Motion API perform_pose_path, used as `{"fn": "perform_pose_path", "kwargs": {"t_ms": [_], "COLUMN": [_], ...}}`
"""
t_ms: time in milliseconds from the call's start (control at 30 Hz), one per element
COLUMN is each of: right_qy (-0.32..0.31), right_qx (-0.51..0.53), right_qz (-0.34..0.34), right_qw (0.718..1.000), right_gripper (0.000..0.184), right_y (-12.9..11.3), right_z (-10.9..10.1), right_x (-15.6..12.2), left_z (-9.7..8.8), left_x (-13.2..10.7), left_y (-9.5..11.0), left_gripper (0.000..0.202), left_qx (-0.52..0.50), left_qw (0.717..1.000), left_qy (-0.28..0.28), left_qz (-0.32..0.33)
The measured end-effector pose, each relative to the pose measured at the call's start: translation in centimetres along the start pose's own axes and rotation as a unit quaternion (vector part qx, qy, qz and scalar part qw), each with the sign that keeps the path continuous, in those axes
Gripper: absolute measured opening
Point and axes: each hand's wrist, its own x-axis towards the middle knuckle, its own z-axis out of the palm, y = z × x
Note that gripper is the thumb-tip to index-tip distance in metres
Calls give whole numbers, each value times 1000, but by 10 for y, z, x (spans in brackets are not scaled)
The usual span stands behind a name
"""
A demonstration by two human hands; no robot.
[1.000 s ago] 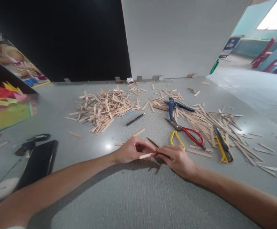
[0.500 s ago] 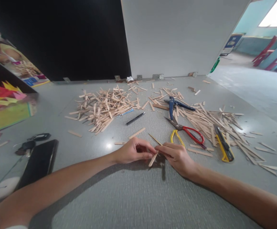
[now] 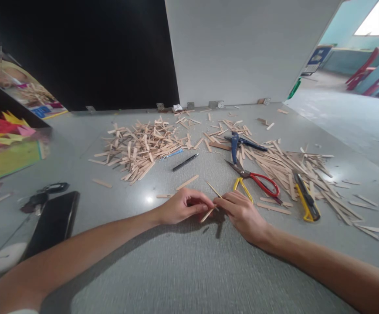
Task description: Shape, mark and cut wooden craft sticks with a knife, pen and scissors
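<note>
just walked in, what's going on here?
A person's right hand grips thin wooden sticks; the left hand is up against them, its exact hold unclear. Beyond the hands lie a heap of loose sticks and a dark pen; snips and a yellow utility knife lie farther right.

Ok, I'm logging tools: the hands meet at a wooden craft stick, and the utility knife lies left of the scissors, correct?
No: the head view shows the utility knife right of the scissors, not left. The left hand and right hand meet at a wooden craft stick.
</note>
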Motion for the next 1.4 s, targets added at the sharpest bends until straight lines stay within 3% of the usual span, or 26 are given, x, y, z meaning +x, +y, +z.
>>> {"fn": "perform_pose_path", "kwargs": {"t_ms": [333,433,667,1067,1400], "right_qy": [-6,-11,-10,-20,-29], "right_qx": [-21,-22,-27,-34,-29], "right_qz": [-17,-12,-18,-56,-58], "right_qw": [1000,1000,999,998,997], "right_gripper": [34,34,36,29,24], "right_y": [2,1,0,-1,0], "right_z": [2,1,1,0,1], "right_x": [-2,-1,-1,-1,-2], "left_z": [2,4,9,10,12], "left_x": [0,-3,-9,-13,-13], "left_y": [-2,-3,-10,-12,-13], "left_gripper": [36,35,28,16,14], "left_qx": [41,87,296,400,411], "left_qw": [999,996,941,886,879], "left_qy": [7,16,55,9,-3], "left_qz": [-10,13,153,235,242]}}
